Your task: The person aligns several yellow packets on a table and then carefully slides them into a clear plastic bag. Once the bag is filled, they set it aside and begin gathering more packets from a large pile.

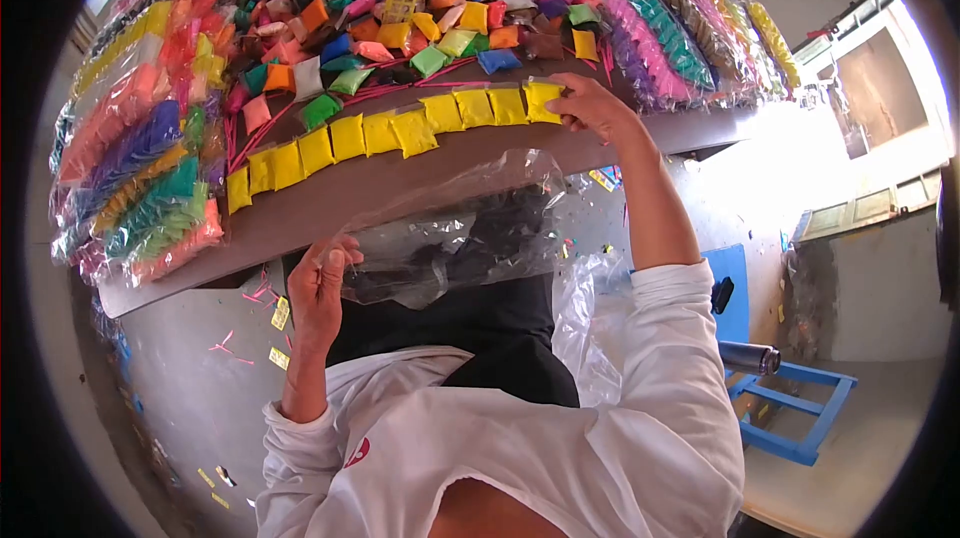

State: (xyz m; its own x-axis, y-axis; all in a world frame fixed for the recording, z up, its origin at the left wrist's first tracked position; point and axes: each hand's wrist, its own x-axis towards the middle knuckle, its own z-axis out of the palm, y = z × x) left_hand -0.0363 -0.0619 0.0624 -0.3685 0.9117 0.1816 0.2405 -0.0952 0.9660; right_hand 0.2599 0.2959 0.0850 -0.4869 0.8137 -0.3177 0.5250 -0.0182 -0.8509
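A row of small yellow packets [400, 133] lies along the near edge of the table [330, 200]. My right hand [590, 106] rests on the right end of this row, fingers pinching the last yellow packet [541, 98]. My left hand [318, 283] is below the table edge, over my lap, and grips the edge of a clear plastic bag [450, 228]. The bag hangs open and crumpled between my two arms.
A heap of small coloured packets [400, 8] covers the table top. Long filled bags of sorted packets lie at the left [140, 178] and right [670, 38]. Another clear bag [585, 323] hangs by my right side. A blue stool [795, 408] stands on the floor at right.
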